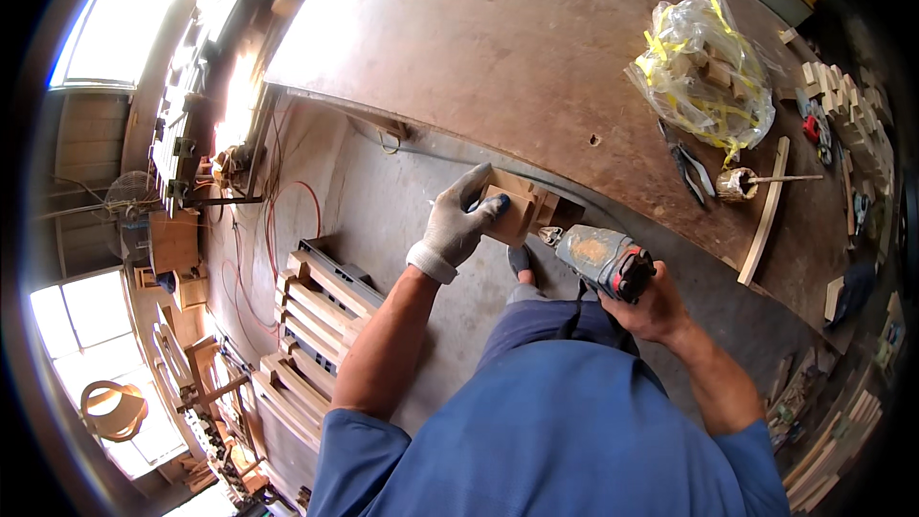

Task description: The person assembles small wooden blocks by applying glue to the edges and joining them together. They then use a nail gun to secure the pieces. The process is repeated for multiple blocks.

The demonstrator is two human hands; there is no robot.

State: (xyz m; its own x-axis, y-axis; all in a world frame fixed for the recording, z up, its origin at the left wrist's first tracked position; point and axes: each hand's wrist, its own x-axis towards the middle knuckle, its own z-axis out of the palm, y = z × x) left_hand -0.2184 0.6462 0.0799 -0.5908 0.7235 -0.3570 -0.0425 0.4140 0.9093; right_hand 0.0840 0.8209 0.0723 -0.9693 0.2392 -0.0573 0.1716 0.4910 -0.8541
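My left hand (452,222), in a pale knitted glove with a blue patch at the thumb tip, grips a small wooden block piece (514,213) in front of the workbench edge. My right hand (654,310) is bare and closed round the handle of a cordless drill (595,256). The drill's body is scuffed, grey and black with red parts. Its chuck (549,236) points left at the wooden piece and sits close to it; whether a bit touches the wood cannot be made out. The fingers under the handle are partly hidden.
On the brown workbench (459,43) lie a clear plastic bag (708,77) of wood pieces, pliers (691,172), a glue-stained pot with a stick (735,185) and a wooden strip (765,215). Slatted wooden frames (311,321) stand at left. Red hose (311,193) hangs behind them.
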